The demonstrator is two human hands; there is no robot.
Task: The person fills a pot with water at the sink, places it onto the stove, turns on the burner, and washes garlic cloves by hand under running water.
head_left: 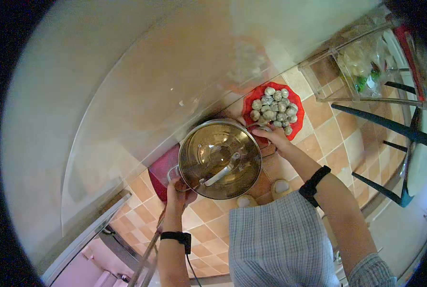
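Observation:
A wide pot (185, 165) with a see-through glass lid (208, 143) is in front of my body, above the tiled floor. A long pale handle (219, 176) runs across the lid. My left hand (175, 190) is closed round the metal loop handle on the pot's left side. On the opposite side, my right hand (272, 136) grips the other handle, its fingers partly hidden. Just beyond my right hand, a red scalloped basin (298, 125) holds many garlic bulbs (271, 106).
A dark red flat-topped object (162, 170) stands behind the pot's left side. A smooth pale wall panel (141, 86) rises ahead. On the right are a clear rack (340, 71) with bagged vegetables and dark chair-like legs (381, 122). Slippers (280, 187) show below.

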